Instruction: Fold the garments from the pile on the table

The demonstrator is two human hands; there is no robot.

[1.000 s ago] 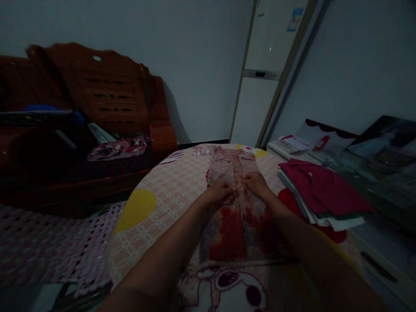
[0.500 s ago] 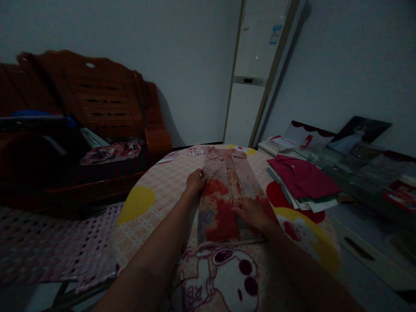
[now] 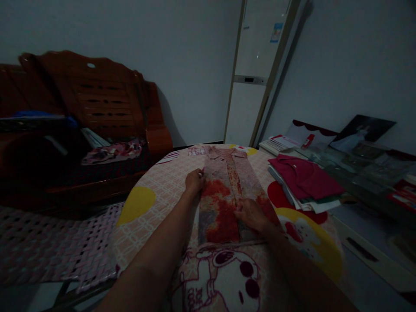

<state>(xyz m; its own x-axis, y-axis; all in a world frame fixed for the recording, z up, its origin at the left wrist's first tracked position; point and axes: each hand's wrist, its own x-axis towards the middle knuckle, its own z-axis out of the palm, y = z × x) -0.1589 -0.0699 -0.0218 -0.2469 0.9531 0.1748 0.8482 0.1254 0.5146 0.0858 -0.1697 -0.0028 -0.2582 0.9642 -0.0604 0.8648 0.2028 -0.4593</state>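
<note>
A greyish-pink shirt point(image 3: 219, 221) with rusty red patches lies flat on a round table, its sides folded in and its collar at the far end. At the shirt's left edge, about halfway up, my left hand point(image 3: 195, 180) is closed in a pinch on the fabric. My right hand point(image 3: 251, 213) rests over the lower right part of the shirt, its fingers pinched on the cloth beside the middle strip. The exact fold between those fingertips is too dark to make out.
A patterned tablecloth point(image 3: 156, 208) covers the table. Folded clothes with a magenta top point(image 3: 302, 177) lie at its right edge, beside a glass-topped cabinet point(image 3: 354, 169). A wooden bench point(image 3: 107, 99) stands left, a woven seat point(image 3: 81, 242) lower left, and a tall white air conditioner point(image 3: 246, 108) behind.
Both hands stay at nearly the same places on the shirt. The fingers of my right hand look slightly more drawn together. The view has shifted very slightly.
</note>
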